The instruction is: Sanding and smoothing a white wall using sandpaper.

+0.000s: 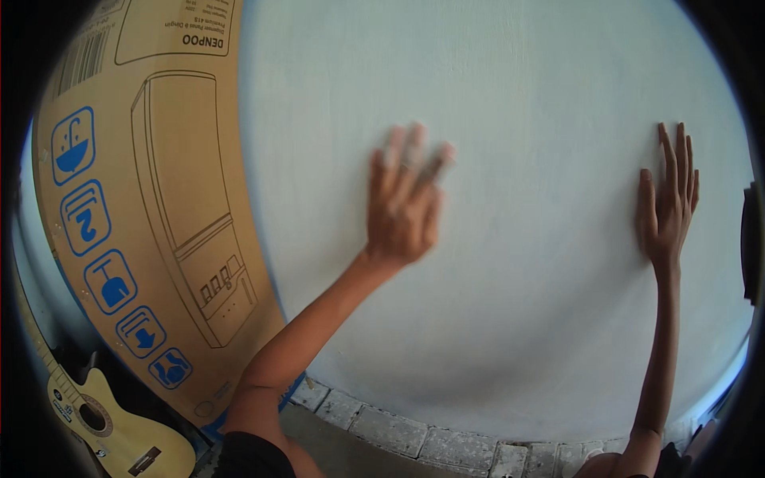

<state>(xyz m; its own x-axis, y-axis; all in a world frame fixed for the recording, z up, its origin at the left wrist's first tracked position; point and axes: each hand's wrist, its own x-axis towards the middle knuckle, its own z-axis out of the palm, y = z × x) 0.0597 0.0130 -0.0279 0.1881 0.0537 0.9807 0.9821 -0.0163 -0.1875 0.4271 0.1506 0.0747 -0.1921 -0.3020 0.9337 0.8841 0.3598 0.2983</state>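
A pale, smooth wall (pixel 526 239) fills most of the view. My left hand (pixel 404 199) is up near the middle of it, fingers spread and slightly smeared by motion. Whether its palm touches the surface I cannot tell. Further right, my right hand (pixel 669 199) lies against the wall with its fingers stretched upward and the thumb apart. Neither hand holds anything. Both arms reach up from the lower edge.
On the left stands a tall brown cardboard box (pixel 183 159) with blue icons and a line drawing of an appliance. A yellow guitar (pixel 151 430) leans at the lower left. Grey blocks (pixel 458 448) run along the wall's foot. Something dark (pixel 750 243) is at the far right edge.
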